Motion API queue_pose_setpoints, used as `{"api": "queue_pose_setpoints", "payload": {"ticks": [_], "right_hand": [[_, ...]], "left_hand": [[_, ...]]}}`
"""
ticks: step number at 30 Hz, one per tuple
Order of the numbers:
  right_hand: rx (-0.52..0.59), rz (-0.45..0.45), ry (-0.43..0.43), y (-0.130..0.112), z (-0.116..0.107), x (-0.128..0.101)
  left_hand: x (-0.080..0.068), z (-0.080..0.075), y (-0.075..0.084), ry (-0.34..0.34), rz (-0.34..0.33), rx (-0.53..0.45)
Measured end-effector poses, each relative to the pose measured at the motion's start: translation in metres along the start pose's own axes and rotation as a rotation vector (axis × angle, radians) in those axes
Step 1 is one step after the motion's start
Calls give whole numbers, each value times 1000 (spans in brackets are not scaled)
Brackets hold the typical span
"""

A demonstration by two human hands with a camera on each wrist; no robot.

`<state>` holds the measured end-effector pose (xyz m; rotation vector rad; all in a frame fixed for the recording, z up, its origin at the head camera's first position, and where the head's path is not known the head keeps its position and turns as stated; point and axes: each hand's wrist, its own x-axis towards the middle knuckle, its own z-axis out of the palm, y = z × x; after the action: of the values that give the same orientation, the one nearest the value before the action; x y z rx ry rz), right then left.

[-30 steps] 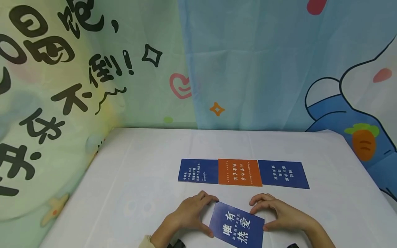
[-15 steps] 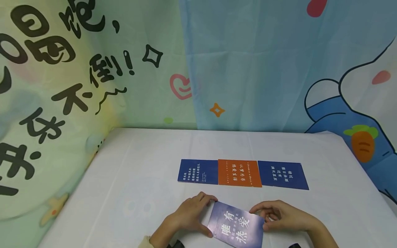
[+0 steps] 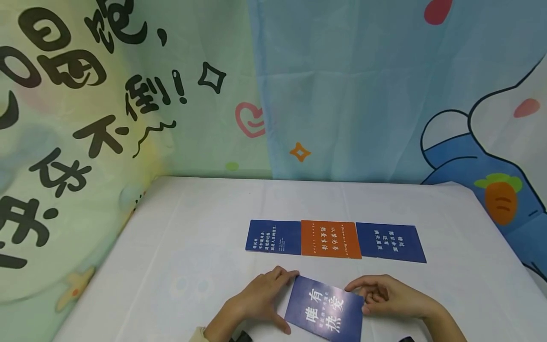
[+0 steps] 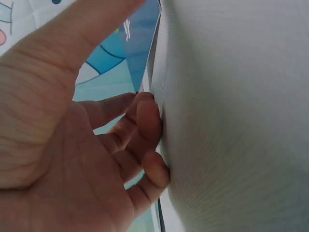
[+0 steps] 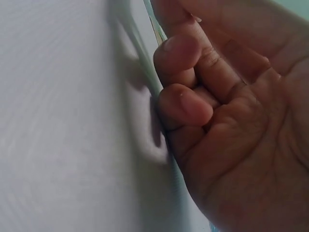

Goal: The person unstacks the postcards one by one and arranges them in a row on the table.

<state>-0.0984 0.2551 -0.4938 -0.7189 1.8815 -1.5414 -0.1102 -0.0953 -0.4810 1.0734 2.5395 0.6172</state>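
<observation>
A dark blue card (image 3: 325, 308) with large white characters lies at the table's near edge, slightly skewed. My left hand (image 3: 267, 297) holds its left side, with the fingers at the upper left corner and the thumb at the lower left. My right hand (image 3: 380, 298) grips its right edge, index finger over the top right corner and thumb on the side. In the left wrist view the fingers (image 4: 147, 121) curl against the white cloth (image 4: 231, 121). In the right wrist view the fingers (image 5: 186, 101) curl at a thin card edge.
Three cards lie side by side beyond the hands: a blue one (image 3: 273, 236), an orange one (image 3: 330, 238) and another blue one (image 3: 391, 242). The white tablecloth (image 3: 192, 266) covers the table. Printed fabric backdrops (image 3: 128, 95) hang behind it and on the left.
My right hand has drawn back from the card's top right corner and curled its fingers at the right edge. The card tipped briefly and caught glare. The left hand has barely moved.
</observation>
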Motion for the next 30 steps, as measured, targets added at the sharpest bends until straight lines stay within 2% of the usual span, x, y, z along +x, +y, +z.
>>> {"api": "queue_pose_setpoints", "payload": {"ticks": [5,11,16,20,26,30], "right_hand": [[9,6,22,2,0,-1],[-1,-5,29,1,0,0],[-2,20,15,-1,0,2],[-51,2,17,-1,0,4],[-64,-75,77,5,-3,2],[2,-87,100,8,-4,0]], "left_hand": [[2,1,0,8,21,-29],[4,-1,2,-43,-14,-108],[6,1,1,-74,-12,-279],[7,3,-2,-58,2,-420],[7,1,-5,-6,-58,-528],[7,1,-5,0,-43,-551]]}}
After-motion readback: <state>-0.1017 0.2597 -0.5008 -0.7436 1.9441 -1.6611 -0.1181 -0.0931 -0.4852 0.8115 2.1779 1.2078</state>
